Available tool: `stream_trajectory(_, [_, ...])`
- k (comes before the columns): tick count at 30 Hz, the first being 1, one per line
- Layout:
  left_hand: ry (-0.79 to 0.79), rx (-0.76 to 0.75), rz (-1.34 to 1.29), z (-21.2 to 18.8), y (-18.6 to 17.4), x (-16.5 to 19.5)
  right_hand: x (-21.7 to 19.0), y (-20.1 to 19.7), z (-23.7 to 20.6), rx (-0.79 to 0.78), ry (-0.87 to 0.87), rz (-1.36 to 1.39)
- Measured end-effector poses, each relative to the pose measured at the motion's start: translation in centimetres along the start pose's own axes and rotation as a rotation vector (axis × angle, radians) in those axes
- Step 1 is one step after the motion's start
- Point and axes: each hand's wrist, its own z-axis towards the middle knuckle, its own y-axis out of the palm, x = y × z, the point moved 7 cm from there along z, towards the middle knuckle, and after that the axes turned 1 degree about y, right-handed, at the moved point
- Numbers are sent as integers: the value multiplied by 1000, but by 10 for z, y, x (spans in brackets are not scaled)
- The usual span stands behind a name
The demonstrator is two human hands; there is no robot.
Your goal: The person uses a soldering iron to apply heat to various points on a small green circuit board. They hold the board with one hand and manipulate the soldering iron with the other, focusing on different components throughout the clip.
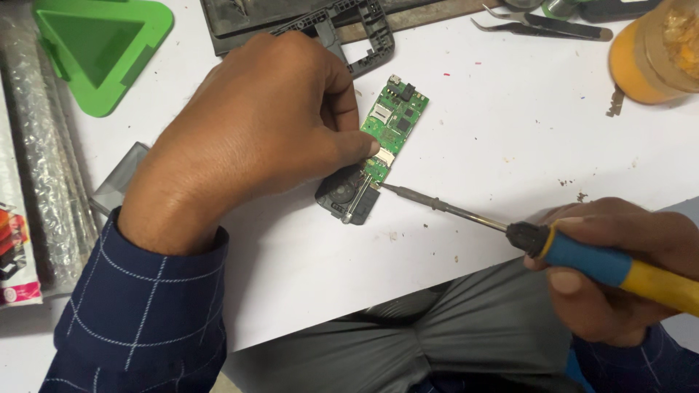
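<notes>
**Left hand pins circuit board, right hand holds soldering iron to it**

Left hand (255, 131) lies palm down on the white table (510, 131), near the middle. Its fingers (360, 144) are curled, tips pressing the green circuit board (394, 124) at its lower half; nothing wrapped in the grip, just pinning. Board lies flat, tilted diagonally, upper end toward the table's far edge. Its lower end touches a small black speaker module (346, 195).

Right hand (619, 269) sits at the table's near edge, right side, fingers closed tight round the blue and yellow handle of the soldering iron (582, 258). Iron tip reaches the board's lower end by the black module; exact contact point too small to tell.

Around: black phone frame (364, 36) just behind the left hand, green triangular stand (98, 47) at the far left corner, tweezers (546, 28) along the far edge, orange container (652, 54) at the far right corner. Bubble wrap (44, 160) along the left edge.
</notes>
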Motion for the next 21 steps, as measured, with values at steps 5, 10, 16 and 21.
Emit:
stream_trajectory(5, [-1,0,-1,0,-1,-2,-3,2,2,-21,-35,-20])
stream_trajectory(10, [8,0,-12,0,0,-1,0,2,0,-5,-28,13])
stream_trajectory(16, [-23,-24,-6,-1,1,-4,6,0,-5,-3,3,7])
stream_trajectory(21, [11,-1,6,-1,-1,-3,7,1,-7,-17,11,29])
